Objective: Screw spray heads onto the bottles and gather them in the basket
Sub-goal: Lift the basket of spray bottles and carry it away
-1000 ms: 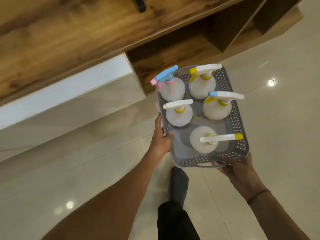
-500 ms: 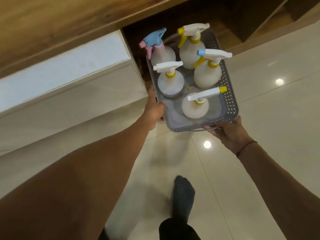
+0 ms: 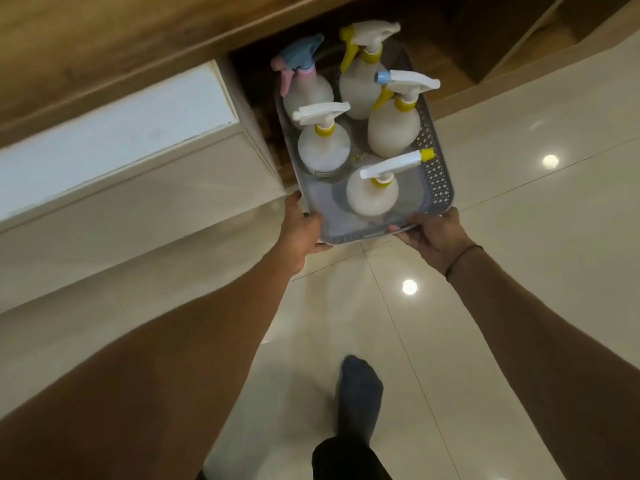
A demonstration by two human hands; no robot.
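Note:
A grey perforated basket (image 3: 437, 183) holds several white bottles standing upright, each with a spray head on. The nearest bottle (image 3: 372, 197) has a white head with a yellow tip. A bottle at the back left (image 3: 306, 93) carries a blue and pink head. My left hand (image 3: 301, 228) grips the basket's near left corner. My right hand (image 3: 434, 237) grips its near right edge. The basket's far end reaches into a dark opening under a wooden top (image 3: 104, 46).
A white panel (image 3: 114, 133) flanks the opening on the left. More wooden compartments (image 3: 502, 39) lie at the upper right. Glossy tiled floor (image 3: 519, 202) lies below, with my socked foot (image 3: 360, 393) on it.
The basket has moved forward and away from me, its far end going into the opening under the wooden top. Both arms have stretched out, and both hands keep their hold.

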